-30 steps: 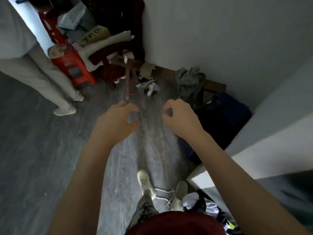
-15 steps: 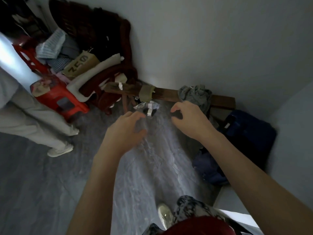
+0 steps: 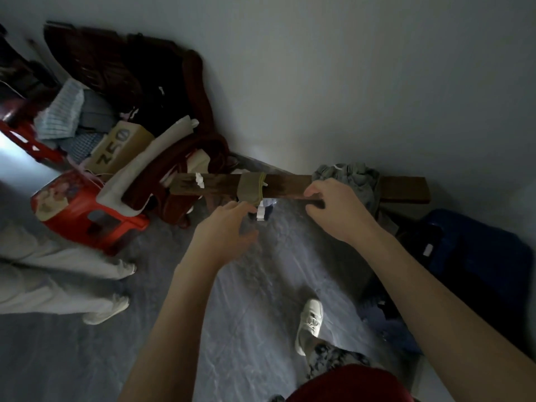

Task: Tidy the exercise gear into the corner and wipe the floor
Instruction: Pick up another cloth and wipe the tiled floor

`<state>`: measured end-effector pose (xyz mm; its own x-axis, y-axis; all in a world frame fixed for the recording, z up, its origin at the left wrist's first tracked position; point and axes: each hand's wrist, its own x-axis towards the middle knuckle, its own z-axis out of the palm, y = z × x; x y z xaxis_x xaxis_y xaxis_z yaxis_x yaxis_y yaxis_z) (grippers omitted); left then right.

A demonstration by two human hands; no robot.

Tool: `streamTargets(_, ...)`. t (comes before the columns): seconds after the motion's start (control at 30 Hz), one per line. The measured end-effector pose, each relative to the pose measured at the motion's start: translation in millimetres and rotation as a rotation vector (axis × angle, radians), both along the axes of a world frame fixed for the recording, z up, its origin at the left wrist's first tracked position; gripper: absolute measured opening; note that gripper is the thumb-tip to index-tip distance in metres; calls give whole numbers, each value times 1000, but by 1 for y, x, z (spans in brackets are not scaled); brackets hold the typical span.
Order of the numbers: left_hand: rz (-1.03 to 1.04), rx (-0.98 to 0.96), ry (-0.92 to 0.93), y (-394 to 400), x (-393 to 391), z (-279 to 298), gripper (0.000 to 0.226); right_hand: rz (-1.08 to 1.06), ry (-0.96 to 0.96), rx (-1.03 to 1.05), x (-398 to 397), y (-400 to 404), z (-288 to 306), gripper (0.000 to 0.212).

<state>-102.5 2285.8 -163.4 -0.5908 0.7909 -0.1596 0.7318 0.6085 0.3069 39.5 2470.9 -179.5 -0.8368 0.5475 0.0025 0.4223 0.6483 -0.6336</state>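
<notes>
Near the wooden plank, both hands (left, right) hover unclenched, holding nothing

Both hands nearer, right hand at wooden bench.

Red stool, brown plank, grey floor

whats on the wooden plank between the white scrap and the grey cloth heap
In the head view, an olive-tan band wraps the wooden plank between the white scrap and the grey cloth heap; the right hand reaches its near edge there.
</notes>
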Motion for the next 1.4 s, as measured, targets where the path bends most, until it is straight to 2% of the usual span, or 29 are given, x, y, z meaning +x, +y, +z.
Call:
streamTargets(0.17,-6,-155,-7,54,-63,2,36,-26,-29,-58,-67,53,-11,26)
streamTargets(0.37,-10,-176,-5,96,-129,-4,32,-2,8,-92,-131,97,-15,28)
streamTargets(0.63,-186,-355,-16,168,-193,-16,48,-60,13,-88,-168,139,-27,28)
streamTargets(0.77,-263,-303,-54,190,-228,-23,45,-88,-35,-107,-196,143,-34,30)
streamTargets(0.87,-360,-305,-46,203,-263,-53,49,-112,-84,-147,-230,139,-42,31)
streamTargets(0.97,-489,-265,-66,221,-302,-96,38,-185,-91,-170,-267,134,-56,29)
streamTargets(1.17,-714,-341,-21,241,-362,-168,40,-520,71,-207,-317,118,-98,29)
streamTargets(1.3,-807,-382,15,247,-392,-218,38,-626,22,-258,-327,96,-137,31)
streamTargets(1.4,-858,-430,3,246,-396,-259,34,-629,-31,-328,-333,83,-166,31)
